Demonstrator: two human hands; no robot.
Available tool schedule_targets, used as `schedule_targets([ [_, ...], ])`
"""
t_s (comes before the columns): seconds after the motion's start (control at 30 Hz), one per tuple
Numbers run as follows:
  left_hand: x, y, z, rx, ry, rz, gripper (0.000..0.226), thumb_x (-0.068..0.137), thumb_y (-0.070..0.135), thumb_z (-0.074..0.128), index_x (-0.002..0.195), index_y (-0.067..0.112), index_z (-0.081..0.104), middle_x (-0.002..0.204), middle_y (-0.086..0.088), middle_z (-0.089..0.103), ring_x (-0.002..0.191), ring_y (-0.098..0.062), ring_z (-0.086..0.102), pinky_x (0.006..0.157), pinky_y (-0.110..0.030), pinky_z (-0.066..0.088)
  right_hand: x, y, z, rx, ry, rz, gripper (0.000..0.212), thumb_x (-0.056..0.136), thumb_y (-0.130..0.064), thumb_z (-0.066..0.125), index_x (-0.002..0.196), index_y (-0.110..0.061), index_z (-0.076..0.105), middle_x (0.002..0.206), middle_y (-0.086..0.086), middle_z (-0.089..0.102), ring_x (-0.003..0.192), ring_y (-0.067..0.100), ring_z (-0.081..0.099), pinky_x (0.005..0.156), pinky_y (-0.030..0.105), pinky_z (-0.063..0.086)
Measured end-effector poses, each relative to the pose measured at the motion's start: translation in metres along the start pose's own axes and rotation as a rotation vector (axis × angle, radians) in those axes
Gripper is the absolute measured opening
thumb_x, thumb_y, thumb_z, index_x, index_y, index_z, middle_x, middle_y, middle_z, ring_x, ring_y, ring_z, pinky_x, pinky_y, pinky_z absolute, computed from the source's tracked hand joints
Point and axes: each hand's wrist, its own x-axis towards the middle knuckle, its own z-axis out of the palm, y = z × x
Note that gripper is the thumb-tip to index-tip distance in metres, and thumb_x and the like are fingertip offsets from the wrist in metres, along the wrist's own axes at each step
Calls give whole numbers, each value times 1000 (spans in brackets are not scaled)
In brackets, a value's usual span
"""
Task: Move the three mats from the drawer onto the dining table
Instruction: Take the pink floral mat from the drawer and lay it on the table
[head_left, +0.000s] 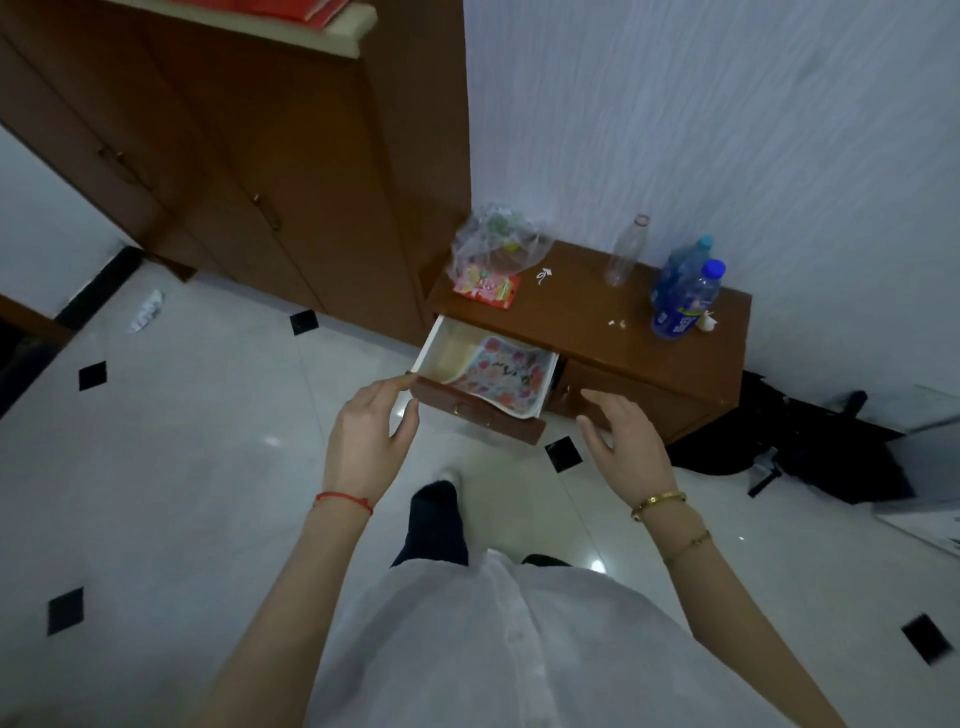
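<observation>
A low brown cabinet's left drawer (434, 349) stands pulled out. Inside it lies a floral mat (506, 375) with a white border, curling over the drawer's front edge; whether more mats lie under it I cannot tell. My left hand (366, 434) hovers just in front of the drawer's left front corner, fingers spread, its index fingertip almost at the corner. My right hand (621, 434) is open in front of the cabinet's closed right drawer. Neither hand holds anything. The dining table is out of view.
On the cabinet top (582, 317) are a clear plastic bag with a red packet (491, 254), an empty clear bottle (626, 252) and two blue-capped bottles (685, 296). A tall wooden wardrobe (249, 156) stands left. Black cloth (789, 452) lies on the glossy tiled floor right.
</observation>
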Motion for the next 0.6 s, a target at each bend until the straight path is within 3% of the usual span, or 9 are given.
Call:
schedule_targets([
  [0.17, 89, -41, 29, -39, -69, 66, 29, 92, 11, 60, 121, 10, 61, 110, -6, 67, 97, -18, 61, 90, -29, 49, 70, 6, 35, 19, 29, 111, 34, 96, -21, 55, 128, -11, 54, 121, 7, 60, 113, 22, 53, 94, 28, 41],
  [0.33, 173, -85, 69, -56, -195, 94, 28, 91, 10, 61, 119, 5, 62, 110, -11, 67, 97, -21, 61, 90, -10, 38, 133, 14, 77, 57, 57, 279, 34, 95, -18, 55, 128, -9, 55, 121, 8, 60, 111, 23, 55, 91, 22, 38],
  [0.47, 223, -119, 116, -59, -320, 99, 31, 92, 16, 57, 121, 5, 62, 113, -12, 67, 101, -25, 62, 93, -31, 49, 173, 35, 116, 67, 53, 405, 35, 97, -22, 52, 130, -10, 53, 124, 9, 58, 112, 25, 53, 88, 22, 38],
  [0.6, 250, -152, 174, -63, -411, 68, 29, 91, 10, 61, 120, 5, 62, 113, -14, 66, 101, -28, 61, 92, -16, 36, 200, 66, 160, 61, 22, 478, 41, 98, -24, 50, 136, -11, 48, 129, 9, 55, 116, 25, 50, 92, 26, 39],
])
